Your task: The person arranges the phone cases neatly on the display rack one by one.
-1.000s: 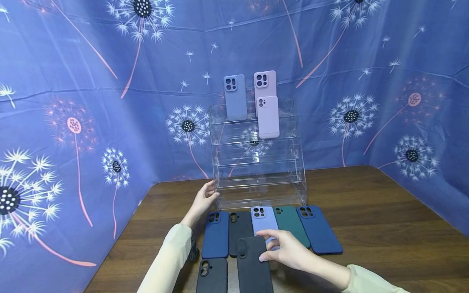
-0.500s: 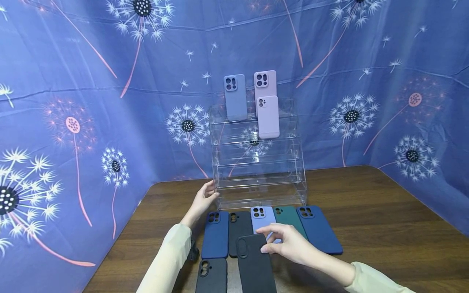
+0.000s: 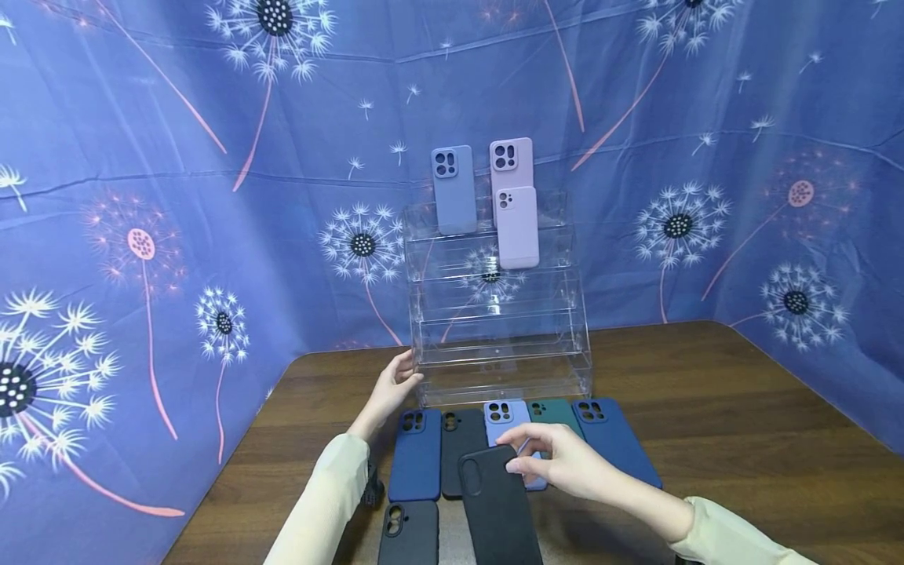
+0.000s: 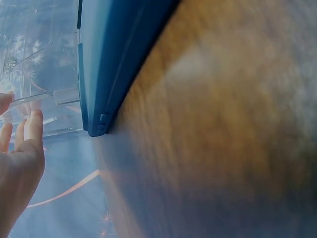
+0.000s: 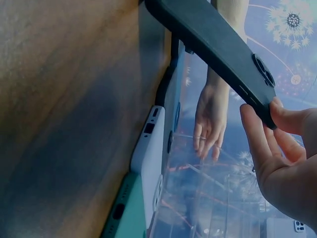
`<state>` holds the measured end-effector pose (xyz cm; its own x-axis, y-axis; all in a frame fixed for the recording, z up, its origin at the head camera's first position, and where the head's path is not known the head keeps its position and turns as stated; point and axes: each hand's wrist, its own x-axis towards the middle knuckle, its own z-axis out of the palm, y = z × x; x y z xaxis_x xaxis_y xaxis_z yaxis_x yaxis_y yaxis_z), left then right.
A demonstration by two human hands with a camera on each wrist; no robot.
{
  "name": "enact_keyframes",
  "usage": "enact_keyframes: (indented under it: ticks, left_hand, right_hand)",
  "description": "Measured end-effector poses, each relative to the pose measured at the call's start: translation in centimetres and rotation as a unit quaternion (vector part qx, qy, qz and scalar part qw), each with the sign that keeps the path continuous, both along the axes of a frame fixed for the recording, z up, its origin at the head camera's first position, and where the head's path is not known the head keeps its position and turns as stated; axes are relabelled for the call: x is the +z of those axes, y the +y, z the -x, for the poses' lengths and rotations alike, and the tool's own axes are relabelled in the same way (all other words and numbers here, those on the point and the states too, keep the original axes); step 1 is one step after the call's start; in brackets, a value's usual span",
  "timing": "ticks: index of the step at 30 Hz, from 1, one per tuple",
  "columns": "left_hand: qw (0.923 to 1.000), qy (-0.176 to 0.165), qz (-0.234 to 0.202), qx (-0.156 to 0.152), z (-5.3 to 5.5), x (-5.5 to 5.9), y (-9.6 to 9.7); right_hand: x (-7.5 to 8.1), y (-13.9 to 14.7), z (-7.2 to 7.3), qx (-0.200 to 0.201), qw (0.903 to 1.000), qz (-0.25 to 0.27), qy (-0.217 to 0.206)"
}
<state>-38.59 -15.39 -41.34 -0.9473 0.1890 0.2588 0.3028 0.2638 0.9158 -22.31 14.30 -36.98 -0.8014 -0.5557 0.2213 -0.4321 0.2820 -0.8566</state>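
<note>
At five o'clock in the head view, with six nearest the wearer, the right hand (image 3: pixel 565 463) pinched a plain black phone case (image 3: pixel 497 506) by its upper corner, thumb and fingertips clamped on it. That case hung tilted near half past five, camera end raised, its lower end cut off by the view's edge. At seven o'clock, well apart from the right, the left hand (image 3: pixel 384 388) had its fingers nearly straight, touching the left end of a clear tiered stand (image 3: pixel 494 373). On the wood-grain surface (image 3: pixel 720 416), a second black case (image 3: pixel 410 537) lay just past six. Beyond it, a row ran from half past six round to half past four: a dark blue case (image 3: pixel 415 463), a third black case (image 3: pixel 464 439), a periwinkle case (image 3: pixel 497 420), a partly hidden green case (image 3: pixel 556 412) and another dark blue case (image 3: pixel 621 447). The stand rose behind them; toward its twelve o'clock top leaned a light blue case (image 3: pixel 455 196), a pink case (image 3: pixel 512 169) and, overlapping that, a paler pink case (image 3: pixel 518 231). Farthest hung blue dandelion-print cloth (image 3: pixel 318 125).
</note>
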Motion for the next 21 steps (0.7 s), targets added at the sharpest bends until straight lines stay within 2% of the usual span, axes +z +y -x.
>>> enact_keyframes:
  ticks: [6, 11, 21]
  left_hand:
    - [0.9999, -0.001, 0.01, 0.009, 0.0, 0.0, 0.0]
    - [0.9999, -0.002, 0.01, 0.009, 0.0, -0.1, 0.0]
    - [1.0, -0.004, 0.004, 0.002, 0.1, -0.1, -0.1]
  right_hand:
    - [0.7, 0.1, 0.1, 0.004, 0.9999, -0.011, 0.005]
    - [1.4, 0.5, 0.4, -0.007, 0.9994, -0.017, 0.029]
    - [3.0, 1.4, 1.5, -0.053, 0.9974, -0.006, 0.049]
